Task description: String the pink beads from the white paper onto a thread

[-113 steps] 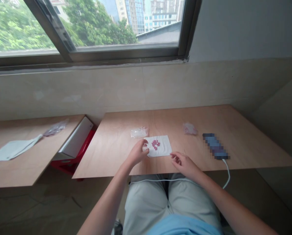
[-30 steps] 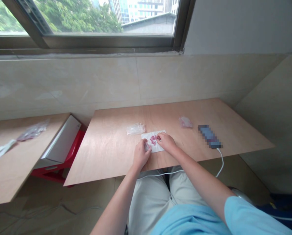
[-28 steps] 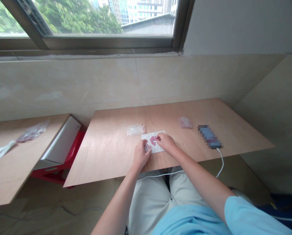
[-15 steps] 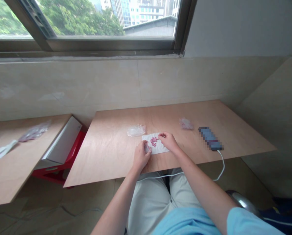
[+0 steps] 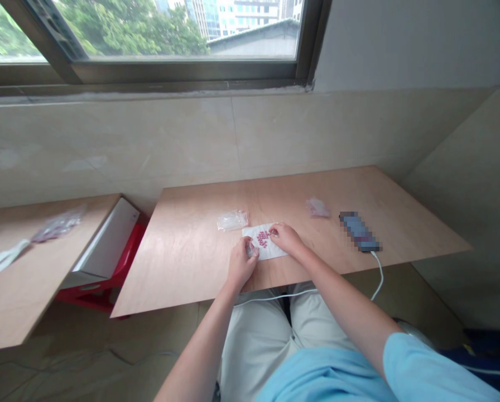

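A white sheet point(image 5: 273, 253), paper or cloth, lies on the wooden table with a cluster of small dark-pink bead-like pieces point(image 5: 263, 239) on it. At the sheet's left edge, my left hand point(image 5: 241, 263) has its fingers curled round a small clear plastic bag point(image 5: 250, 249). My right hand point(image 5: 287, 239) is over the right side of the sheet, thumb and fingertips pinched together beside the pieces. Whatever is between those fingertips is too small to make out.
Beyond the sheet sits a clear plastic packet point(image 5: 232, 220). A small bag with pinkish contents point(image 5: 317, 207) and a phone point(image 5: 360, 231) on a white cable point(image 5: 378, 276) are to the right. Another table point(image 5: 36, 273) stands left, beside a red stool point(image 5: 126, 257).
The whole view has shifted slightly. My right fingertips have moved a little closer to the dark-pink pieces; my left hand stays at the sheet's left edge with the bag.
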`<state>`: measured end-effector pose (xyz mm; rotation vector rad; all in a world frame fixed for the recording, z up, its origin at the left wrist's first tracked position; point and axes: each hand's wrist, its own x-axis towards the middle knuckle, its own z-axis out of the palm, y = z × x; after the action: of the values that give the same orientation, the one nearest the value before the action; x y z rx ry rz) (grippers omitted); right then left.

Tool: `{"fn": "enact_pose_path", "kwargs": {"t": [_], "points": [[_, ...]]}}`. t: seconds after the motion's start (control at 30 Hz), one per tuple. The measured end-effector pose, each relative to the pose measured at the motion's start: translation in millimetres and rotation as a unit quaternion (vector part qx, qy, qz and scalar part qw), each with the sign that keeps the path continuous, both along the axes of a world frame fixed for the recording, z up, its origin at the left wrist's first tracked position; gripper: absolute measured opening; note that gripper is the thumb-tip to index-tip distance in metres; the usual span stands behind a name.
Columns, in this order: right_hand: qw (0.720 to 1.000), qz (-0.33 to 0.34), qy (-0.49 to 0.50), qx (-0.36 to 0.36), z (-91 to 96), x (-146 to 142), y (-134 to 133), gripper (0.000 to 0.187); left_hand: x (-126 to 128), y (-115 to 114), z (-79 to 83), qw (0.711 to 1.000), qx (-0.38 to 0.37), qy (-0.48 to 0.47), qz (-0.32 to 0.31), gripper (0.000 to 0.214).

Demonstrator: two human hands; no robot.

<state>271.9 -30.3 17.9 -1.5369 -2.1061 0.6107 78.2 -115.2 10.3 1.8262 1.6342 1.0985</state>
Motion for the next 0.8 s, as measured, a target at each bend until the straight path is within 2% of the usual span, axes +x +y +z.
{"fn": "enact_pose_path", "kwargs": {"t": [0.23,0.33,0.4,0.47,0.5,0.6,0.63,0.67,0.73,0.8], "points": [[1.000,0.005,0.021,0.004,-2.3,-5.7,1.3,0.007,0.1,-1.0,1.7,1.000,0.004,0.000,0.000,0.032],[0.992,-0.036,0.117,-0.019,0.8,-5.2,0.6,0.010,0.0,-2.2,2.7,1.000,0.001,0.006,0.004,0.030],[0.977,-0.075,0.198,-0.030,5.2,-6.9,-4.3,0.018,0.5,-3.1,3.4,1.000,-0.001,0.007,0.008,0.029],[0.963,-0.084,0.254,-0.037,11.8,-11.5,-13.2,0.024,1.5,-4.0,4.2,1.000,-0.002,0.002,0.007,0.029],[0.961,-0.063,0.266,-0.040,15.8,-14.5,-18.6,0.025,2.1,-4.4,4.9,1.000,-0.003,-0.005,0.005,0.029],[0.967,0.055,0.245,-0.030,27.8,-22.0,-32.8,0.018,3.1,-5.3,9.2,0.999,-0.012,-0.042,-0.006,0.027],[0.969,0.070,0.237,-0.020,30.7,-22.6,-35.7,0.016,2.9,-5.3,11.8,0.998,-0.017,-0.061,-0.011,0.028],[0.970,0.060,0.235,-0.011,32.7,-21.7,-37.5,0.016,2.3,-5.2,15.1,0.996,-0.026,-0.085,-0.020,0.029],[0.969,-0.008,0.249,-0.003,33.0,-15.9,-38.8,0.021,0.2,-4.1,23.2,0.986,-0.053,-0.152,-0.044,0.034],[0.964,-0.056,0.260,-0.015,28.7,-7.1,-39.7,0.024,-2.8,-1.7,32.3,0.964,-0.091,-0.243,-0.066,0.039]]}}
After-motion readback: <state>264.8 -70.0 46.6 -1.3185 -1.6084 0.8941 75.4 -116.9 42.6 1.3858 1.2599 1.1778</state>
